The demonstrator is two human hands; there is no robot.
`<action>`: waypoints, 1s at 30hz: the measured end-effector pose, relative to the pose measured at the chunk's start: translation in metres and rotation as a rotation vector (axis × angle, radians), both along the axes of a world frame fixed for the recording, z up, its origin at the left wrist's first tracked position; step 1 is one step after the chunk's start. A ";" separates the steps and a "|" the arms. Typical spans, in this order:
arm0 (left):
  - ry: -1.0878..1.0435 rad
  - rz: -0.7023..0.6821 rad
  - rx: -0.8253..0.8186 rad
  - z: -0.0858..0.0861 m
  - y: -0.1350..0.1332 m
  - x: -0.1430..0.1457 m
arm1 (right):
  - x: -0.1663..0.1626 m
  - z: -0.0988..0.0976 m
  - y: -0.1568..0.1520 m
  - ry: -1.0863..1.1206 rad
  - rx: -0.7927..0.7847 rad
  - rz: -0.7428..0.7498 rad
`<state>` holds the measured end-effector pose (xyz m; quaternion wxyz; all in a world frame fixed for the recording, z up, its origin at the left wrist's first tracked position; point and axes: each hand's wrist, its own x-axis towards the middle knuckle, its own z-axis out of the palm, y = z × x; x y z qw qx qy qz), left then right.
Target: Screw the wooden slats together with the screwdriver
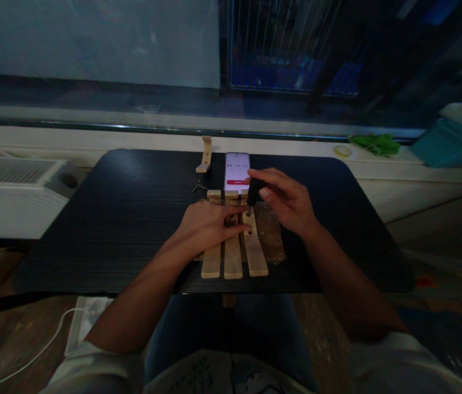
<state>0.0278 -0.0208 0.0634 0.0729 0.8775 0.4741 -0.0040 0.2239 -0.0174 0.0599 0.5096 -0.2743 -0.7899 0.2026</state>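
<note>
Three pale wooden slats with raised far ends lie side by side; the middle slat (233, 262) sits between the left slat (211, 265) and the right slat (257, 257). My left hand (210, 223) reaches across the first two, its thumb and forefinger pressed on the right slat around its screw holes. In my right hand (290, 200) is a screwdriver (253, 196) with a black handle, held upright by the fingertips. Its metal tip meets the right slat near the upper hole; whether a screw is under it I cannot tell.
Beneath the slats is crinkled clear plastic wrap (274, 232) on the black table (132, 219). Behind are a lit phone (237, 164), loose screws (199, 187) and another bent wooden piece (205, 156). The windowsill holds a tape roll (341, 151) and a green cloth (376, 144).
</note>
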 end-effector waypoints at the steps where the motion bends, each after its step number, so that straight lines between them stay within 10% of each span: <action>1: -0.001 0.001 0.003 0.000 0.000 0.000 | 0.000 0.000 0.000 0.006 -0.016 0.000; 30: 0.020 0.001 0.013 -0.002 0.001 0.000 | -0.007 -0.006 0.003 0.181 -0.055 -0.116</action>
